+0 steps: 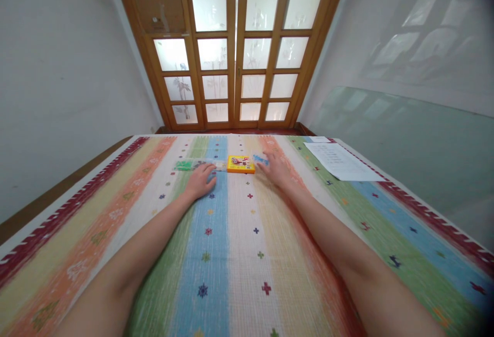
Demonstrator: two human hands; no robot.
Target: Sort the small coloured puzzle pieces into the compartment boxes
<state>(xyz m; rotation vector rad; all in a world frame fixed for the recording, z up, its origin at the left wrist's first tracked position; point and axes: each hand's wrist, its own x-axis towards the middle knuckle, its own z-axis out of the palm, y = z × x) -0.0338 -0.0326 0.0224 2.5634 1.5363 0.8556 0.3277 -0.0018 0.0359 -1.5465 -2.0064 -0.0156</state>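
Observation:
A small yellow box [241, 164] with a printed picture on top lies on the table between my hands. To its left is a clear bag with green pieces [183, 165], along with darker and pale pieces nearer the box. My left hand [200, 181] rests palm down at the near edge of this row, fingers stretched out and thumb apart. Blue pieces [260, 160] lie just right of the box. Over their right side is my right hand [275, 168], with fingers and thumb spread; whether it touches them I cannot tell.
A striped, patterned cloth [210, 254] covers the table. Printed white sheets [339, 161] lie at the far right. Walls stand on both sides, with a glass panel [405, 136] leaning at the right. Wooden glazed doors [235, 59] rise beyond the far edge.

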